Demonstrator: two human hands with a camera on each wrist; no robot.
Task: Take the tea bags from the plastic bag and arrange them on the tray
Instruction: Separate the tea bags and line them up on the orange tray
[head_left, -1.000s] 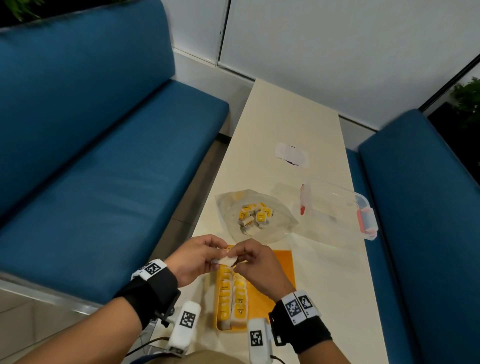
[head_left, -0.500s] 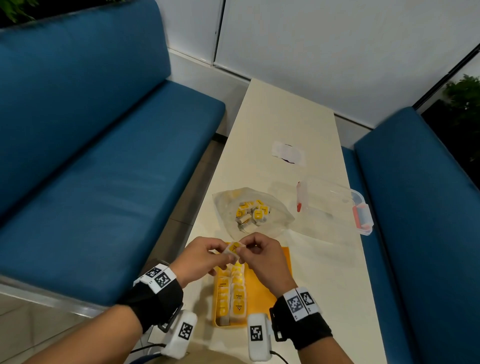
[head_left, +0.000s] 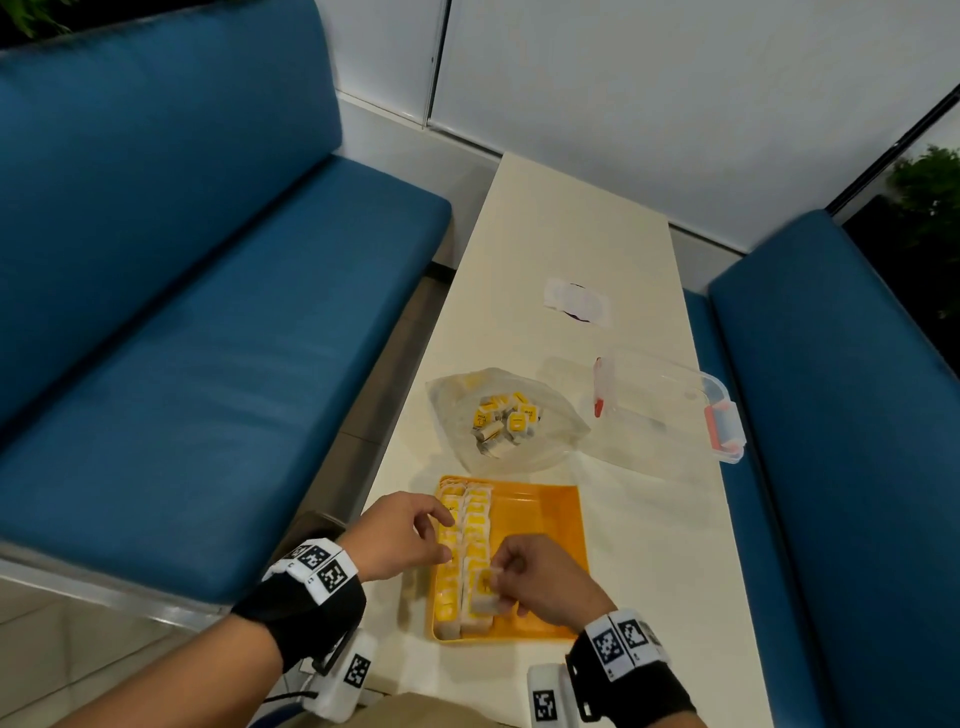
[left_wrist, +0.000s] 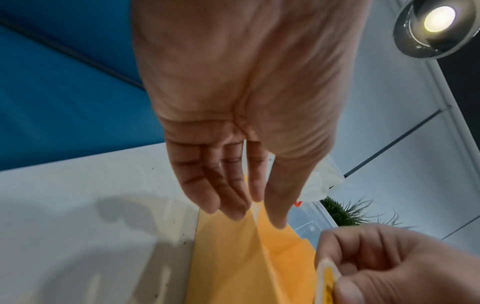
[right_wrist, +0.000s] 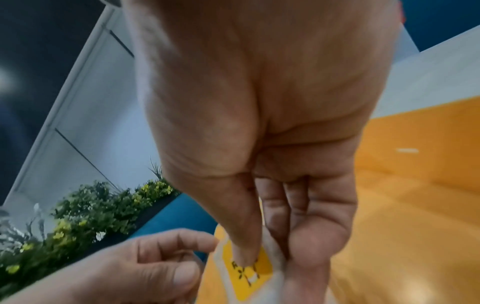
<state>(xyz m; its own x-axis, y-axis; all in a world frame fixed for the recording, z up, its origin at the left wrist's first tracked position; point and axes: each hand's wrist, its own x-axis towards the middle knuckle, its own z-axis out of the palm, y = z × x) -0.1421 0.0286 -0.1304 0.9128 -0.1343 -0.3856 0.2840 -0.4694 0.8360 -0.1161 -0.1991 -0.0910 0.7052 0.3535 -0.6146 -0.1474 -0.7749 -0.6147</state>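
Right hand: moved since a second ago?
Yes. The right hand has dropped from the tray's far edge, near the plastic bag, toward its near end, pinching a tea bag.

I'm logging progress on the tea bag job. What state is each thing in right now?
Right hand: pinches a tea bag at the near end of the tray's second row.
Left hand: holds nothing, fingers relaxed over the first row.
Tray: two rows along its left side, right part bare.
Plastic bag: open, tea bags still inside.
Clear box: looks empty.
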